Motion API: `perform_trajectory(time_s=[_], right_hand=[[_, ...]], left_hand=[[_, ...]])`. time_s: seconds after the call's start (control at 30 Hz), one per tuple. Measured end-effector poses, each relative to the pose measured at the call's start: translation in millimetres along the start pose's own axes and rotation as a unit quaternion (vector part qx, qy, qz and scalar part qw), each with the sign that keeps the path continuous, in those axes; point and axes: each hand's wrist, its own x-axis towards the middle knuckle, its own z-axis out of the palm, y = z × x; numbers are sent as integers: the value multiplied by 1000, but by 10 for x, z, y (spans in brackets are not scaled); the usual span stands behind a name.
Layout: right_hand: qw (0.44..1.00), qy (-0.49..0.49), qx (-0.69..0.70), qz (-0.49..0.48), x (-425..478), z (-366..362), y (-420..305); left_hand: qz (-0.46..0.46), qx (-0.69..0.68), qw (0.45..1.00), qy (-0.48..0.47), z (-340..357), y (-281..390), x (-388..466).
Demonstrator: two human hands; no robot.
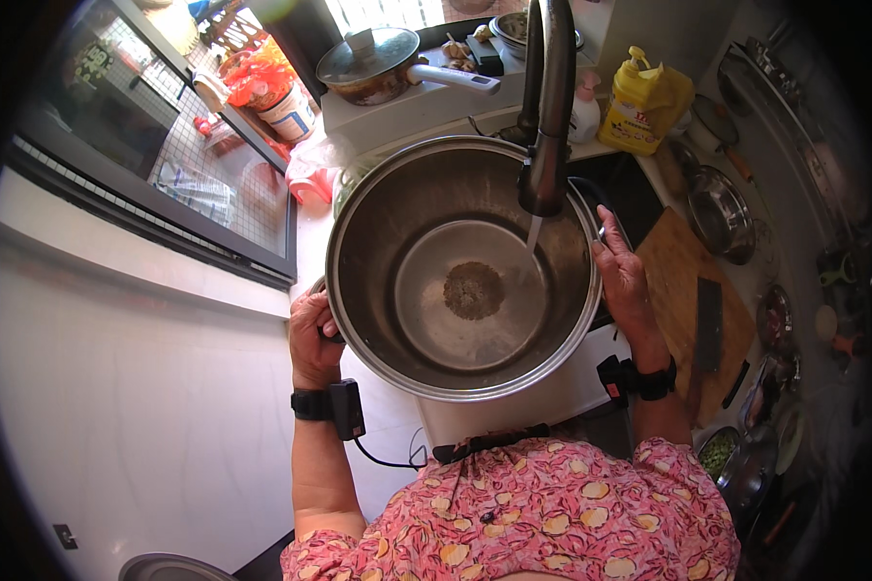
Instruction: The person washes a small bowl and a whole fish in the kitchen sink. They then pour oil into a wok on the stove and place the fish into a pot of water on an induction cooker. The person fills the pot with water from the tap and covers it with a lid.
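A large stainless steel pot (363, 290) is held under a dark metal faucet (545, 174). Water runs from the spout into the pot, over a brownish stain on its inner bottom. My left hand (315, 330) grips the handle at the pot's left side. On the opposite side, my right hand (621, 279) is closed around the other handle, with a finger extended near the rim. Both wrists wear black straps with small devices. Most of the sink below is hidden by the pot.
Right of the pot, a cleaver (708, 327) lies on a wooden cutting board (661, 290), near a metal bowl (719, 210). Behind stand a lidded saucepan (369, 65) and a yellow pump jug (636, 109). A glass window frame (261, 254) edges the left side.
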Motion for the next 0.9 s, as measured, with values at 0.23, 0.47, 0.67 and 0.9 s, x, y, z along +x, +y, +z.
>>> perform_trajectory(time_s=[0.23, 0.47, 0.67, 0.9], right_hand=[[1000, -2, 6, -4, 0, 12, -22], [1000, 4, 3, -16, -1, 17, -12], [1000, 0, 0, -12, -5, 12, -32], [999, 10, 0, -33, -1, 28, -7]], left_hand=[[1, 11, 1000, 18, 5, -4, -2], [6, -1, 1000, 14, 0, -10, 1], [3, 6, 1000, 11, -35, -14, 10], [2, -10, 1000, 0, -54, -17, 19]])
